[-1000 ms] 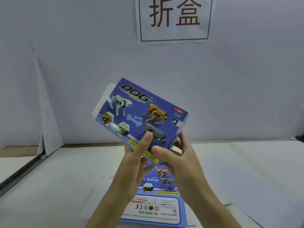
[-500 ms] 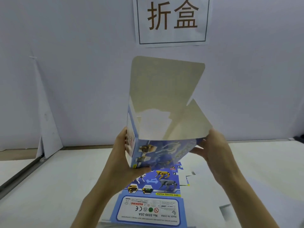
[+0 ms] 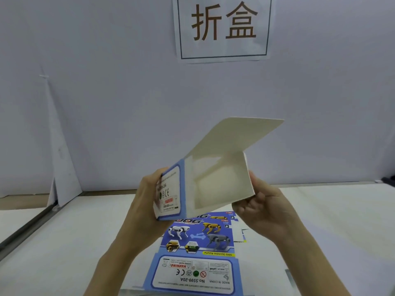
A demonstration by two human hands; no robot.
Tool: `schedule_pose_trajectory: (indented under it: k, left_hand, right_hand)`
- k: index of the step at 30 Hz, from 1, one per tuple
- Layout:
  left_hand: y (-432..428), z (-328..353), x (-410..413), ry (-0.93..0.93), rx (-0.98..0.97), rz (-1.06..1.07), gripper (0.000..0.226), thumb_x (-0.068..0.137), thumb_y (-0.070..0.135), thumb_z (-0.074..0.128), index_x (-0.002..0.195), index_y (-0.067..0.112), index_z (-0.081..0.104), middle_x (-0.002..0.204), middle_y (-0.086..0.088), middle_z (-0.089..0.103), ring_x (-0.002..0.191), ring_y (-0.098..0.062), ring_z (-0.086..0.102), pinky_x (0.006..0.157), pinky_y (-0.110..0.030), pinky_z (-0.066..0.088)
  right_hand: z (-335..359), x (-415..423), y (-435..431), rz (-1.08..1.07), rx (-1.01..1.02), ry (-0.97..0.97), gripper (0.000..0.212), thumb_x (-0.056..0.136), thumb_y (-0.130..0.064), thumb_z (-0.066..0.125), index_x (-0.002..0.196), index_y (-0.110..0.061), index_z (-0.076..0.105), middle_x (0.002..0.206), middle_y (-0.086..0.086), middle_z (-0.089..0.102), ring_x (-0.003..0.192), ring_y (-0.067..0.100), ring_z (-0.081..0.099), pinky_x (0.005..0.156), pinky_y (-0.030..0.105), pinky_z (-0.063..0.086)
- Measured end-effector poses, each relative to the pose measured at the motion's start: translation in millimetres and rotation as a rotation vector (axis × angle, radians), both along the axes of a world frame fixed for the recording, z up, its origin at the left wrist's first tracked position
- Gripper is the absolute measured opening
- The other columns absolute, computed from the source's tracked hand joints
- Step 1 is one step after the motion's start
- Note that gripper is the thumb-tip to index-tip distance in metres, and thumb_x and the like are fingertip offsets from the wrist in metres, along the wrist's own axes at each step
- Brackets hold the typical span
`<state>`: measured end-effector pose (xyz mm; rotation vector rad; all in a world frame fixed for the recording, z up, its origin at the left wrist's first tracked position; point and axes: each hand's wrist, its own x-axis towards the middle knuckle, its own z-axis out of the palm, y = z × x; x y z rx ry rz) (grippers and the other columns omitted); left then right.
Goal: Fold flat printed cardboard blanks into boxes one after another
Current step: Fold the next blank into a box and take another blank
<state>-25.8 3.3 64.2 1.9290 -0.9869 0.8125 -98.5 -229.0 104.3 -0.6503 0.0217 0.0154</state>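
left hand point(image 3: 147, 201) grips the half-formed box point(image 3: 213, 184) by its printed side, right hand point(image 3: 263, 208) pinches the opposite wall; squeezing unevenly could crease the raised flap point(image 3: 237, 137).

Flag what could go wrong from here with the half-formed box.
The half-folded blue printed cardboard box is held in mid-air only at its sides by the left hand and right hand; it might slip or collapse flat. Its large cream flap stands open and could crease crookedly if pushed askew. If dropped, it would likely land on the flat printed blanks below and shift them.
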Motion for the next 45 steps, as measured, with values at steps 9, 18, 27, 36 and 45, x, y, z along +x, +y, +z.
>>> schedule_pose_trajectory:
  k: [9,18,27,36,45]
  left_hand:
    - [-1,28,-22,0.521,-0.029,-0.157,0.087,0.065,0.057,0.079,0.138,0.059,0.031,0.138,0.031,0.041,0.12,0.015,0.043,0.084,-0.009,0.044]
    - [-10,48,-36,0.676,-0.646,-0.146,0.017,0.083,0.021,0.061,0.095,0.019,0.072,0.086,0.003,0.075,0.08,-0.01,0.072,0.062,-0.014,0.054]
    - [-25,28,-27,0.839,-0.82,-0.507,0.029,0.08,0.033,0.06,0.097,0.017,0.077,0.097,-0.008,0.074,0.083,-0.014,0.07,0.067,-0.022,0.058]
    - [-44,-1,-24,0.095,0.04,0.257,0.143,0.044,0.083,0.068,0.148,0.029,-0.013,0.159,-0.005,-0.007,0.148,-0.026,0.002,0.114,-0.058,0.023]
    - [-6,3,-2,-0.278,0.111,0.167,0.136,0.053,0.05,0.088,0.152,0.031,-0.005,0.141,-0.012,0.019,0.132,-0.022,0.03,0.087,-0.05,0.055]
  right_hand:
    - [3,0,-14,-0.219,-0.251,-0.101,0.025,0.072,-0.019,0.064,0.092,-0.005,0.066,0.081,0.005,0.069,0.074,0.015,0.066,0.061,0.027,0.058]
    - [6,-4,-9,-0.24,-0.429,-0.275,0.019,0.075,-0.02,0.061,0.078,-0.01,0.077,0.083,0.005,0.073,0.072,0.011,0.067,0.064,0.02,0.055]
    - [-8,7,-4,-0.054,-0.023,0.109,0.021,0.085,-0.014,0.051,0.101,-0.006,0.063,0.078,0.005,0.063,0.062,0.012,0.047,0.059,0.02,0.033]
    - [10,-13,17,0.128,-0.124,-0.092,0.03,0.077,-0.012,0.054,0.094,0.0,0.075,0.093,0.017,0.071,0.075,0.025,0.07,0.067,0.034,0.061]
    - [27,-28,-15,-0.609,-0.837,-0.547,0.028,0.076,-0.038,0.067,0.102,-0.026,0.063,0.096,-0.006,0.073,0.081,0.008,0.067,0.072,0.018,0.052]
